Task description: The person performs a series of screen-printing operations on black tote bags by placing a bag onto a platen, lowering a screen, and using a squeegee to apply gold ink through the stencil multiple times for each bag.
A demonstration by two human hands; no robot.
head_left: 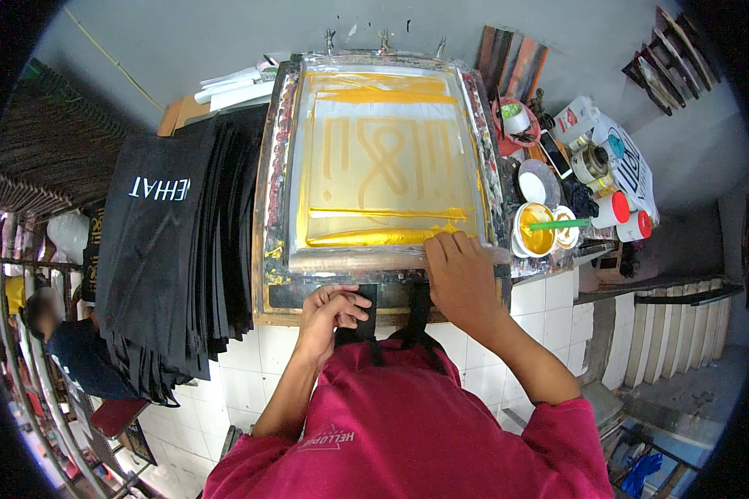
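Note:
A metal-edged printing screen [279,166] lies flat on a tiled counter, its mesh [383,158] coated with gold ink around a paler stencil shape. Along the screen's near edge lies a long wooden squeegee [358,259]. My right hand [458,274] grips it at its right end, fingers over the top and reaching the ink. My left hand [333,312] is just below the frame's front edge, fingers curled on a black fabric strap [368,303]. A second black strap [419,308] hangs beside it, under my right wrist.
A thick stack of black fabric bags [166,249] drapes over the counter's left side. To the right stand a tub of gold ink [534,233] with a green stick [558,224], red-capped bottles [620,208] and a phone [555,154]. Another person [66,341] is at the lower left. Stairs [674,324] descend at the right.

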